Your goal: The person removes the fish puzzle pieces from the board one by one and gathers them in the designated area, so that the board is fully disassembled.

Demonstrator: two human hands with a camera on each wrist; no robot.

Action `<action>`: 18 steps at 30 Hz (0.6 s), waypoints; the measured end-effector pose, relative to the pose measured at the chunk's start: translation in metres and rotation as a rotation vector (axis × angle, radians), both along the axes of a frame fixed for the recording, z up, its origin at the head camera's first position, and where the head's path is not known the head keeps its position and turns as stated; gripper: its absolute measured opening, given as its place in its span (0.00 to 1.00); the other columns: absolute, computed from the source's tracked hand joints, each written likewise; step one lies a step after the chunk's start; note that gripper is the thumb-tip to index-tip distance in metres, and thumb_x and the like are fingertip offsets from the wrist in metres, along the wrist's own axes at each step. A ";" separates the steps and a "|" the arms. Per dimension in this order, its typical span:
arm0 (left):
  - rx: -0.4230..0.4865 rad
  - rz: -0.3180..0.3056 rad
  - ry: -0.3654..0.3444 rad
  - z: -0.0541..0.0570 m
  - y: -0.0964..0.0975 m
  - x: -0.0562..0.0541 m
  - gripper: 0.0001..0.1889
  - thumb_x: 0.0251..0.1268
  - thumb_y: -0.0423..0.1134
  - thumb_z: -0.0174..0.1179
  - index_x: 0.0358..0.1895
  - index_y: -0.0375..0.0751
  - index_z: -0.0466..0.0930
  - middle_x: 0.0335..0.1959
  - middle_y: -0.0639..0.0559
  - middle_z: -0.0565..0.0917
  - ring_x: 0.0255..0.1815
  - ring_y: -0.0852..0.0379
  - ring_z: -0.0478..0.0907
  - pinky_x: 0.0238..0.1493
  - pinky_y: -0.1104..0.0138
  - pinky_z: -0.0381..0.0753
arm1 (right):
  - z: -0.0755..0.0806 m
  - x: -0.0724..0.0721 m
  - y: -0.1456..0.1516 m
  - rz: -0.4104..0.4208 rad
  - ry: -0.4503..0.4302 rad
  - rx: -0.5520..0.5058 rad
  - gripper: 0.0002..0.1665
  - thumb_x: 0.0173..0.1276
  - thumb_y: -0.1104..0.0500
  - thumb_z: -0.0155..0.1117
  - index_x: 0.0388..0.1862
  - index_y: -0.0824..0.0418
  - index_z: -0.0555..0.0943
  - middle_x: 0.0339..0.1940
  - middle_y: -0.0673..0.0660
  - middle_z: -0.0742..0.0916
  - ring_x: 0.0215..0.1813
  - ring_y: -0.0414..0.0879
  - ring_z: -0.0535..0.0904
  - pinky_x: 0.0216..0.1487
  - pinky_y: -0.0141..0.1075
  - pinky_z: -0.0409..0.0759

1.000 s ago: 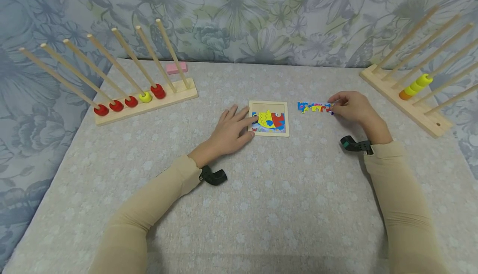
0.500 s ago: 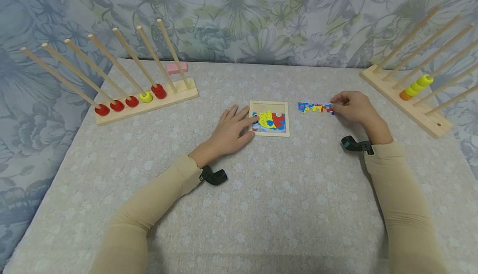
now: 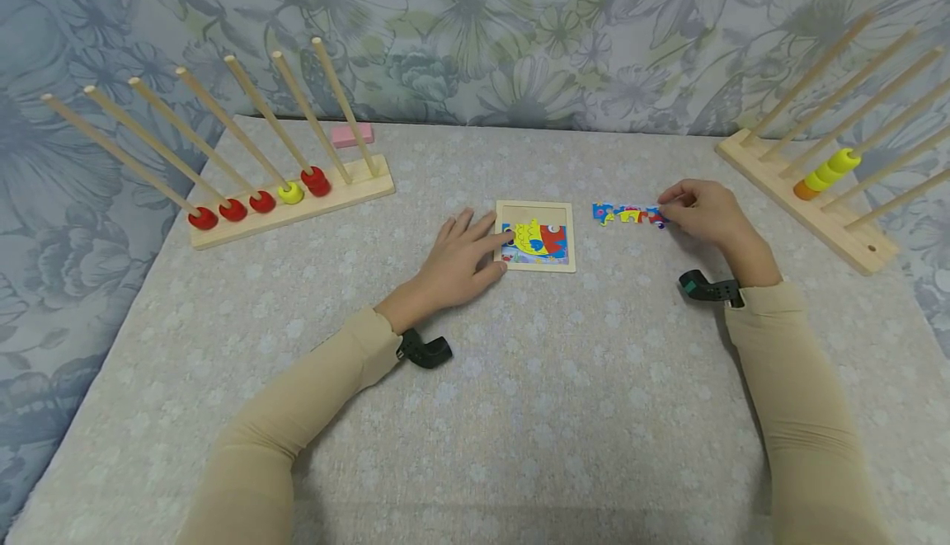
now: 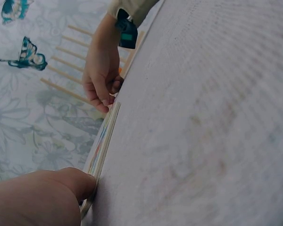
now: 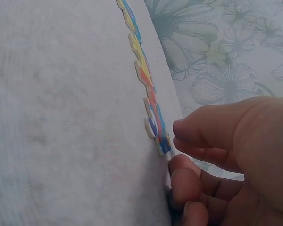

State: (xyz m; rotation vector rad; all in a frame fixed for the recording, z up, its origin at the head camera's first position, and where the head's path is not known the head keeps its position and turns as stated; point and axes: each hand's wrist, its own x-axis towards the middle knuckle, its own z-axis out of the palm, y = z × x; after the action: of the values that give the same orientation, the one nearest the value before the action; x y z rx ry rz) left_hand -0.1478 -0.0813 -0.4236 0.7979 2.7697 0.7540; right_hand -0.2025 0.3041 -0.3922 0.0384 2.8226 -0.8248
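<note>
My left hand [image 3: 462, 265] lies with fingers spread at the left side of a square wooden puzzle tray [image 3: 534, 268]. Its index finger touches the tray's left edge near the pieces, and the thumb is at the lower left corner. Yellow, red and blue pieces [image 3: 536, 240] fill the tray's lower part; bare wood shows above them. To the right, several puzzle pieces [image 3: 631, 214] lie in a row on the tablecloth. My right hand [image 3: 701, 211] is at the row's right end, thumb and index finger apart beside the last piece [image 5: 158, 129]. Whether a fingertip touches that piece I cannot tell.
A wooden peg rack [image 3: 326, 199] with red and yellow beads stands at the back left, a pink block [image 3: 352, 135] behind it. Another peg rack [image 3: 809, 199] with yellow and orange beads is at the right. A floral-patterned wall [image 3: 475, 42] rises behind the table.
My right hand has shifted slightly right, and more of the row's right end shows beside its fingertips. The left hand and tray have stayed put.
</note>
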 end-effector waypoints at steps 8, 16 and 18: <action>0.009 0.005 -0.001 0.000 -0.002 -0.001 0.28 0.75 0.48 0.54 0.75 0.50 0.70 0.83 0.42 0.58 0.85 0.34 0.43 0.82 0.38 0.41 | 0.002 -0.005 0.000 0.001 -0.026 -0.010 0.22 0.75 0.49 0.59 0.56 0.64 0.80 0.48 0.67 0.83 0.34 0.45 0.77 0.34 0.37 0.74; 0.027 -0.001 0.012 -0.001 -0.002 -0.001 0.26 0.74 0.48 0.55 0.73 0.50 0.73 0.82 0.41 0.60 0.85 0.33 0.44 0.81 0.37 0.42 | 0.019 -0.004 -0.006 0.034 -0.004 -0.055 0.23 0.75 0.49 0.57 0.59 0.64 0.78 0.48 0.68 0.85 0.30 0.41 0.80 0.31 0.35 0.76; 0.037 -0.002 0.016 -0.001 -0.002 0.000 0.25 0.74 0.47 0.55 0.72 0.49 0.75 0.82 0.41 0.61 0.85 0.33 0.46 0.81 0.37 0.43 | 0.024 -0.004 -0.014 0.049 0.004 -0.075 0.23 0.75 0.49 0.58 0.59 0.64 0.78 0.48 0.68 0.85 0.30 0.42 0.80 0.31 0.35 0.77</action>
State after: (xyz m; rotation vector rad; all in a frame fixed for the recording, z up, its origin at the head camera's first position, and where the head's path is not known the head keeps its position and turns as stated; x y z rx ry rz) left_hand -0.1482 -0.0835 -0.4246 0.8174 2.7759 0.8040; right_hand -0.2065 0.2900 -0.3686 -0.0443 2.7820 -0.9199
